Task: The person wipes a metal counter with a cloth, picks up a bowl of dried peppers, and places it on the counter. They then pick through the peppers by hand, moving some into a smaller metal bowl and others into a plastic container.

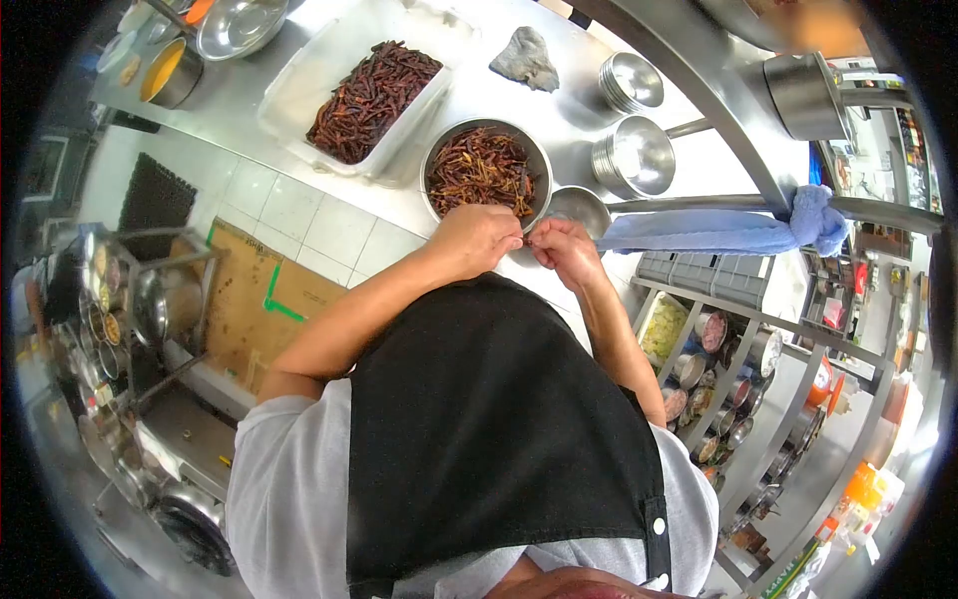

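Observation:
At the near rim of a round metal bowl (547,170), my left hand (479,238) and my right hand (565,248) almost meet, fingertips pinched together. Whatever they pinch is too small to make out. Dried chili peppers (481,172), dark red with some yellowish-brown pieces, fill the bowl. Beyond it to the left, a translucent plastic tub (299,75) holds a heap of darker dried chilies (374,100). Beside my right hand sits a smaller metal bowl or ladle (581,208), partly hidden.
A crumpled grey cloth (526,60) lies on the steel counter (479,95). Stacked metal bowls (633,82) and a handled pan (639,158) stand at the right. A blue towel (704,232) hangs on a rail. Food containers (711,329) fill the right-hand shelves.

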Motion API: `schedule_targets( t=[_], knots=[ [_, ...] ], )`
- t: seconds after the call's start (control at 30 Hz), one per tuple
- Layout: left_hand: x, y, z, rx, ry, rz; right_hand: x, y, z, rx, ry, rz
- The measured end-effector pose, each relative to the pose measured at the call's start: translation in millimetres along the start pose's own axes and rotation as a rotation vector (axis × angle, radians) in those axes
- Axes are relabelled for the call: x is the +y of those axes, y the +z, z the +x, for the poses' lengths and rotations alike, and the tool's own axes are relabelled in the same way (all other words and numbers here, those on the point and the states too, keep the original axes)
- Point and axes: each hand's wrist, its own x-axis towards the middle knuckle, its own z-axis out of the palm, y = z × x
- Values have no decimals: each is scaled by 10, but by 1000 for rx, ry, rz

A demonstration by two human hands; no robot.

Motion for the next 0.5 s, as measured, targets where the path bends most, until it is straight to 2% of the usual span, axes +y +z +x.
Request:
schedule_targets(
  t=[0.03, 0.13, 0.23, 0.33, 0.43, 0.47, 0.5],
  knots=[
    [-18, 4, 0, -16, -5, -21, -25, -6, 4, -8, -18, -87],
    [-7, -33, 6, -19, -50, -157, -52, 32, -126, -105, -13, 238],
    [15, 76, 19, 63, -214, -314, -8, 224, -126, 51, -178, 416],
    [-174, 236, -27, 101, -332, -339, 74, 243, -7, 67, -156, 575],
    [-231, 163, -105, 86, -397, -297, -172, 148, -108, -74, -209, 711],
    [-229, 65, -151, 73, -418, -276, -271, 116, -169, 12, -220, 592],
    [-229, -52, -193, 160, -338, -173, -280, -30, -161, 158, -213, 218]
  ],
)
